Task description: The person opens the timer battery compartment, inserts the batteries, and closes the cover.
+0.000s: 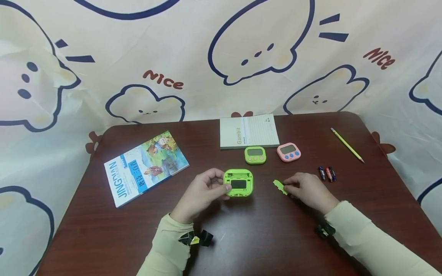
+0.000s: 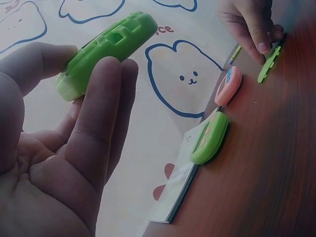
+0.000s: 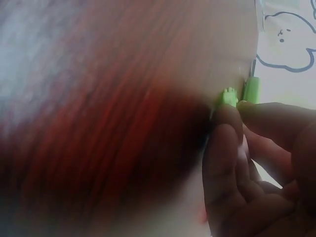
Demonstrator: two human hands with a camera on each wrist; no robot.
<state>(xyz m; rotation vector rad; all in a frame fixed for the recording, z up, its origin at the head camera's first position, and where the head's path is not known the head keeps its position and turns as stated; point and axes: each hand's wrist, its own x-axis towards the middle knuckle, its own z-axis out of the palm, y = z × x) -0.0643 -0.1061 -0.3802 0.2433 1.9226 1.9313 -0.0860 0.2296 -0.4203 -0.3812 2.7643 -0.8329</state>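
My left hand point(image 1: 207, 190) holds a green digital timer point(image 1: 247, 173) between thumb and fingers, its back turned up and the battery slot uncovered. In the left wrist view the same timer point(image 2: 111, 52) is seen edge-on above the palm. Over to the right, my right hand point(image 1: 309, 190) pinches a thin green battery cover point(image 1: 279, 186) just at the tabletop. The right wrist view shows only the toothed end of that cover point(image 3: 229, 97) past the fingertips. Nearest to the right hand lie several small batteries point(image 1: 327, 174).
Behind the hands sit another green timer point(image 1: 255, 161) and a pink timer point(image 1: 289, 157), close to a notebook point(image 1: 231, 132). A colourful book point(image 1: 139, 168) lies at the left. A yellow-green pencil point(image 1: 347, 145) rests at the right of the brown table point(image 1: 103, 237), with a patterned cloth point(image 1: 193, 50) behind.
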